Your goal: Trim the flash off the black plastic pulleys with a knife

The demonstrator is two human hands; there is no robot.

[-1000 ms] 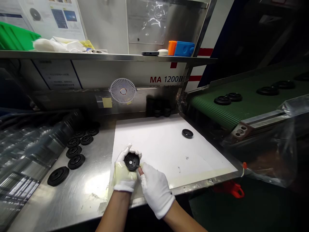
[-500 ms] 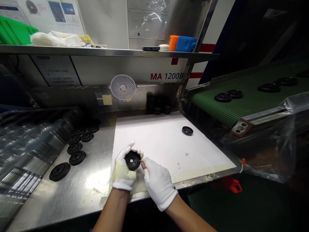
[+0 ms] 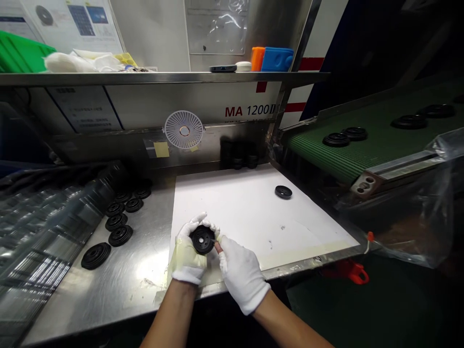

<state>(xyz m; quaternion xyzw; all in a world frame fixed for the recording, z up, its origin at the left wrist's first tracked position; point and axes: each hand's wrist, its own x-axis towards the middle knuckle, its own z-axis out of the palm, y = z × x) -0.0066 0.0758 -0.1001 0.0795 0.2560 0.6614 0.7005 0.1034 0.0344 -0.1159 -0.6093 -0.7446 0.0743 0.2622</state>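
Open white sheet [image 3: 235, 208] runs ahead of the left hand [image 3: 186, 251] and right hand [image 3: 242, 273], which close around a black disc [image 3: 202, 239], and a lone black disc [image 3: 283, 192] sits in that path. Rows of black discs [image 3: 119, 235] block the steel worktop [image 3: 145, 285] to the left. A fan [image 3: 183, 129] and steel shelf [image 3: 163, 77] rise beyond the sheet, while a metal rail [image 3: 395, 166] and plastic sheeting [image 3: 409, 212] hem in the right.

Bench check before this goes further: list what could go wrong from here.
The black rubber-looking disc, held mainly by the left hand, might slip from the taped glove and roll across the white sheet. The right hand's fingertip looks bare, so it could leave marks on the disc.
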